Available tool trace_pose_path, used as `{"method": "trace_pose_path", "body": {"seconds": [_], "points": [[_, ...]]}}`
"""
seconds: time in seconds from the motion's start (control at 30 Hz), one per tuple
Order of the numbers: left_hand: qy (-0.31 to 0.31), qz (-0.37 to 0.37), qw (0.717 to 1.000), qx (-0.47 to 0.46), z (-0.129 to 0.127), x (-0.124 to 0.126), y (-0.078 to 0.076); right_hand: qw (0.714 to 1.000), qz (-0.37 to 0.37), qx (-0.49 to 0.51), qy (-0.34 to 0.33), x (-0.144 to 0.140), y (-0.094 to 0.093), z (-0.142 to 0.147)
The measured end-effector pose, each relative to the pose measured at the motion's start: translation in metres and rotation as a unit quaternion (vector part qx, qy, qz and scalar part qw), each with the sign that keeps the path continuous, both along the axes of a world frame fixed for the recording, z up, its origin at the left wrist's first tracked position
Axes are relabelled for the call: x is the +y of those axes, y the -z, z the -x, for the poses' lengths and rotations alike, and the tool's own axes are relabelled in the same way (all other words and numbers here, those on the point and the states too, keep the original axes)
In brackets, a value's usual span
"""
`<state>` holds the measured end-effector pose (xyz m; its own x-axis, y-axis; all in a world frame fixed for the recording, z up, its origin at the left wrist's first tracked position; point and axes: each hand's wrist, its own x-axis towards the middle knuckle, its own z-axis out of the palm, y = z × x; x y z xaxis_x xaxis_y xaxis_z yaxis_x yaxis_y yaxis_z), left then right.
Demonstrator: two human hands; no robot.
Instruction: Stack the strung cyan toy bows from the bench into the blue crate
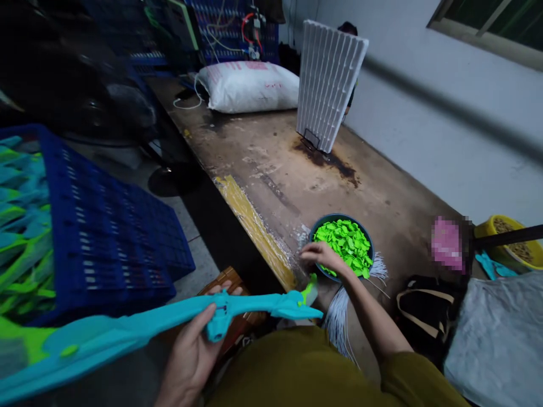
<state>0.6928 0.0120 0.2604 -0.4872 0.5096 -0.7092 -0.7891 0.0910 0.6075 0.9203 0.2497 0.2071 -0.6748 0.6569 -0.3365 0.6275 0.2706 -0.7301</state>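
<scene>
My left hand (197, 345) is closed around the middle of a long turquoise plastic toy part (169, 319) with lime-green sections, its thumb by a short stub that points down. The part slants across the lower left, its narrow end near my body. A small lime-green piece (310, 289) stands up at that end. Over the left rim of a round dark bowl (313, 230) is my right hand (324, 254), fingers drawn together; anything between them is too small to make out. Many small bright-green plastic pieces (343, 240) fill the bowl.
On the left, a blue crate (106, 220) holds similar turquoise and green parts. Yellow tape (250, 226) runs along the table edge. White strings (337, 316) lie below the bowl. Farther back are a white sack (252, 87) and an upright ribbed white panel (328, 85), with a person behind it.
</scene>
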Motion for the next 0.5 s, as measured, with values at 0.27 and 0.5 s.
{"method": "trace_pose_path", "body": {"seconds": [0.27,0.5], "points": [[0.006,-0.089,0.995,0.038,-0.003,-0.008,-0.006,0.91,-0.18,-0.294,0.231,0.065,0.073,-0.043],[0.034,-0.166,0.984,0.054,-0.002,-0.014,-0.002,0.907,-0.187,-0.322,0.197,0.064,0.079,-0.042]]}}
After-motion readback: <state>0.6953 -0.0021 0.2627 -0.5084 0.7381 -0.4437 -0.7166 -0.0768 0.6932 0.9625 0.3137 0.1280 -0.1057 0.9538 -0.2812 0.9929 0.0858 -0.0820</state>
